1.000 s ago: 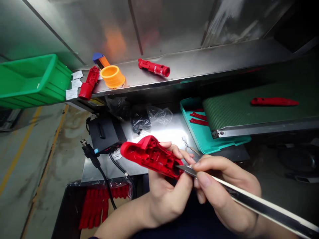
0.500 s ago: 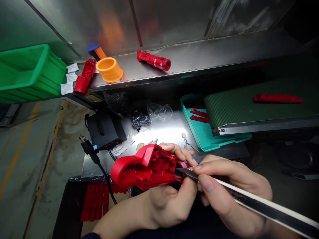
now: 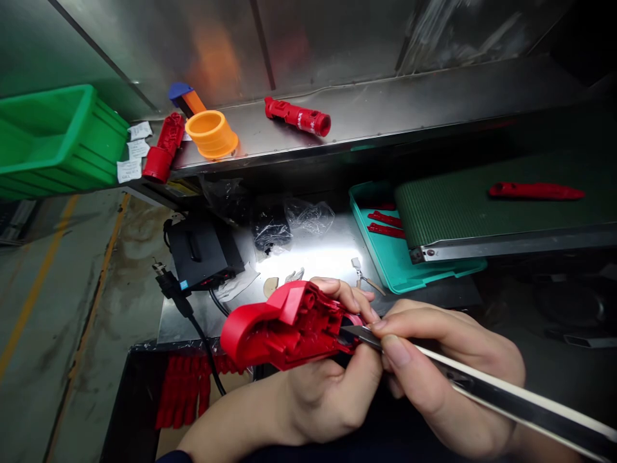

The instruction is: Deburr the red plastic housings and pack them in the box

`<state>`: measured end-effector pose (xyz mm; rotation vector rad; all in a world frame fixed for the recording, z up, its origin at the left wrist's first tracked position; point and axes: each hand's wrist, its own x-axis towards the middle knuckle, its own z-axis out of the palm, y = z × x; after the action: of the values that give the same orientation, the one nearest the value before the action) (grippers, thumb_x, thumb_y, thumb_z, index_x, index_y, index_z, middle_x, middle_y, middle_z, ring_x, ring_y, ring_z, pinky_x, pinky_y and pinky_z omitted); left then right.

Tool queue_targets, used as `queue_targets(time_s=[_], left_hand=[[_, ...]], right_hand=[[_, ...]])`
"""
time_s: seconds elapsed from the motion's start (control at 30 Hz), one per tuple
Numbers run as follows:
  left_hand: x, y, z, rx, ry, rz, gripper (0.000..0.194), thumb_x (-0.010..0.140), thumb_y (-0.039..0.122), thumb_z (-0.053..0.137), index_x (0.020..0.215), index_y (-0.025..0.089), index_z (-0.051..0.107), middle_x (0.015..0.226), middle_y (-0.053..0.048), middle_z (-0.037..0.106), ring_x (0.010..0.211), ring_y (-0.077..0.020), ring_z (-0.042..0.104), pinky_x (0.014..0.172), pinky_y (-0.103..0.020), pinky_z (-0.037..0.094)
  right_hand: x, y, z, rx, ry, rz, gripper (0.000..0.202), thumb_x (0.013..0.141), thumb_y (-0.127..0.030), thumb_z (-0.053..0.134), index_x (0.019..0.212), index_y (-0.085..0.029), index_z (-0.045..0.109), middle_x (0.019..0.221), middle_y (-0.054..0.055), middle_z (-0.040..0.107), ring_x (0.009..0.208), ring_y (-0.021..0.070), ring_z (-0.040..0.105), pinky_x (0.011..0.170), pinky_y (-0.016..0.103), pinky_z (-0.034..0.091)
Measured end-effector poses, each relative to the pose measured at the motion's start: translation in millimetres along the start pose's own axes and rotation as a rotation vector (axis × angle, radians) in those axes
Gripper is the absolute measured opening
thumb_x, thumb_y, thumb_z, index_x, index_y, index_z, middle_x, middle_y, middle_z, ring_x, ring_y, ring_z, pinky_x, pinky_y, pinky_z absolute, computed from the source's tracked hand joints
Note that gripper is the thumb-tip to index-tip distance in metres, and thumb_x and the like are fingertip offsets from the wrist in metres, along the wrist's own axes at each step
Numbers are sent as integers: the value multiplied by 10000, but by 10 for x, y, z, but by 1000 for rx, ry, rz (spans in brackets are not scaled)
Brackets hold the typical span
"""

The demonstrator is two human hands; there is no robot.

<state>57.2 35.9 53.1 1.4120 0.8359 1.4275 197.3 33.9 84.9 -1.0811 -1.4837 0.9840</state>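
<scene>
My left hand (image 3: pixel 337 395) is closed around a red plastic housing (image 3: pixel 289 325), its hollow, ribbed inside turned up toward me. Between the thumb and fingers of my right hand (image 3: pixel 448 366) is a utility knife (image 3: pixel 511 397) with a pale edge and dark body. The knife's blade (image 3: pixel 361 334) reaches into the right end of the housing, close to my left thumb. Exactly where the tip touches is hard to make out. The fingers of both hands nearly meet there.
Red parts and an orange ring (image 3: pixel 212 134) lie on a metal shelf (image 3: pixel 385 106), beside a green bin (image 3: pixel 72 138). A conveyor (image 3: pixel 530 222) carries one red piece above a teal tray (image 3: pixel 373 247). A black box (image 3: pixel 205 251) with a cable stands left; red parts fill a dark crate (image 3: pixel 128 399).
The housing has tilted slightly and its rounded left end has shifted a little right and down. The knife and both hands stay almost in place. The red conveyor piece sits marginally further left.
</scene>
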Motion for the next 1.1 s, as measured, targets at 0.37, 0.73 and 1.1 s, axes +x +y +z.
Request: queue_targets(time_s=[0.37, 0.73, 1.1], left_hand=[[-6, -16, -3, -27, 2, -23, 620, 854, 21, 630, 1337, 366, 449, 1023, -10, 517, 907, -195, 635, 992, -480, 548], [-2, -42, 33, -67, 9, 29, 583, 899, 27, 583, 1367, 335, 420, 1021, -10, 483, 905, -171, 611, 988, -436, 560], [-23, -29, 56, -103, 36, 1, 547, 928, 43, 580, 1366, 334, 427, 1036, -15, 489, 939, -169, 607, 1012, -421, 532]], right_hand=[[25, -15, -23, -3, -7, 6, 227, 783, -41, 653, 870, -233, 734, 699, -53, 726, 484, 86, 646, 512, 179, 569], [-76, 54, -5, 146, -31, 130, 217, 844, -68, 671, 926, -252, 753, 755, -40, 715, 458, 70, 589, 455, 180, 507], [-17, 14, 27, 115, 1, 79, 212, 817, -42, 661, 879, -228, 742, 709, -37, 710, 440, 67, 580, 408, 164, 467]])
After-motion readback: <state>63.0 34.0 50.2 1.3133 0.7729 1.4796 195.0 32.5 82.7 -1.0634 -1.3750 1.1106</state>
